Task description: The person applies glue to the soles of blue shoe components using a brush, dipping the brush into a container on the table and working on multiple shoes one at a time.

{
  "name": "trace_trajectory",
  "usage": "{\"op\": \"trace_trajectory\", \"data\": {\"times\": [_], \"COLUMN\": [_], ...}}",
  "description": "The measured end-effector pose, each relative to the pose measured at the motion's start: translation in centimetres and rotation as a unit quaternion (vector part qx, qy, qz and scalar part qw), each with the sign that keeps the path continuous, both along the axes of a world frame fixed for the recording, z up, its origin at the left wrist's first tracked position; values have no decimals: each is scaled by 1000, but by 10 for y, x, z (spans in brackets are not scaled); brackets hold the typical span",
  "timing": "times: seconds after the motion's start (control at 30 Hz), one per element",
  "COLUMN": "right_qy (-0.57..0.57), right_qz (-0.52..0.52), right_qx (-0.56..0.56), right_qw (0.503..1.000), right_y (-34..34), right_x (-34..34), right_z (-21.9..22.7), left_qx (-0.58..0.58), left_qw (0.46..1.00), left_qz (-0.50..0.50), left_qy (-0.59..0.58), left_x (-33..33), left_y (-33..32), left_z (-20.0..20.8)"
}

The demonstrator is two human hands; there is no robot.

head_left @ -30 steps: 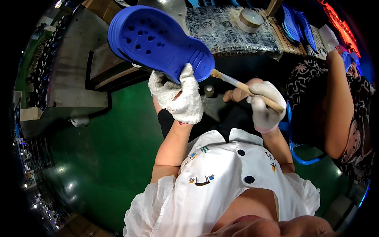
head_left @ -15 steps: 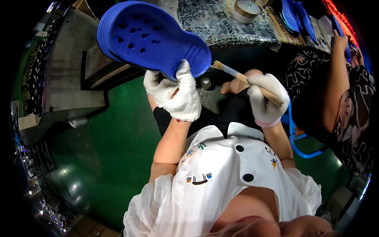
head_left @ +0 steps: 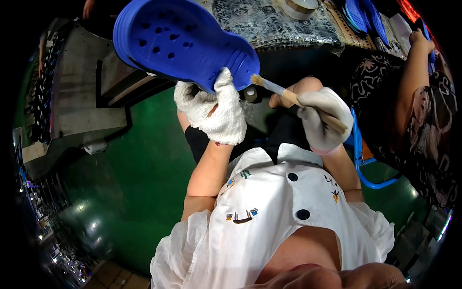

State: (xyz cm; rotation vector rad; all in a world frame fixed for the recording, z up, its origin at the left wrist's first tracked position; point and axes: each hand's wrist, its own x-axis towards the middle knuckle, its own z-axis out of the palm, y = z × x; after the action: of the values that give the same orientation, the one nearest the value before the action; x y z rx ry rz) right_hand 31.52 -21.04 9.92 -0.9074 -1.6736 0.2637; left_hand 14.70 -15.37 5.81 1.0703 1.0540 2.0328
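Note:
My left hand (head_left: 214, 108), in a white knit glove, grips a blue clog (head_left: 192, 48) by its near edge, thumb over the rim. Several holes dot the clog's wide end, which points to the upper left. In my right hand (head_left: 325, 118), also gloved in white, is a paintbrush (head_left: 284, 92) with a pale wooden handle. Its bristle tip meets the rim of the clog's narrow end, at the right. The fingers behind the clog are partly hidden.
A plastic-wrapped work surface (head_left: 260, 24) lies ahead, bearing a roll of tape (head_left: 300, 7). Blue clogs (head_left: 361, 21) sit at its right. A co-worker in a dark patterned garment (head_left: 380, 111) is close on my right, beside a blue tubular frame (head_left: 370, 183). A grey metal machine (head_left: 82, 82) stands left.
The brush has moved left and slightly up, from just off the clog onto its narrow end. The clog has shifted a little up in view. The co-worker's arm at the right has moved slightly.

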Motion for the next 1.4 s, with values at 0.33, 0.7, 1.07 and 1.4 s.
{"op": "trace_trajectory", "data": {"times": [0.33, 0.7, 1.07, 1.4], "right_qy": [60, 300, 64, 223], "right_qz": [-98, 59, -112, 89], "right_qx": [-182, -342, -149, -77], "right_qw": [976, 889, 980, 968], "right_y": [-3, 13, 24, -12], "right_x": [3, -9, 4, 19], "right_z": [-10, -36, -65, -23], "left_qx": [-29, -37, -102, -96], "left_qw": [998, 999, 994, 995], "left_qz": [24, -24, -13, 18], "left_qy": [-44, -20, -45, -12], "left_x": [3, 13, 21, 8], "left_y": [-5, -20, -23, -3], "left_z": [1, 9, 7, 5]}}
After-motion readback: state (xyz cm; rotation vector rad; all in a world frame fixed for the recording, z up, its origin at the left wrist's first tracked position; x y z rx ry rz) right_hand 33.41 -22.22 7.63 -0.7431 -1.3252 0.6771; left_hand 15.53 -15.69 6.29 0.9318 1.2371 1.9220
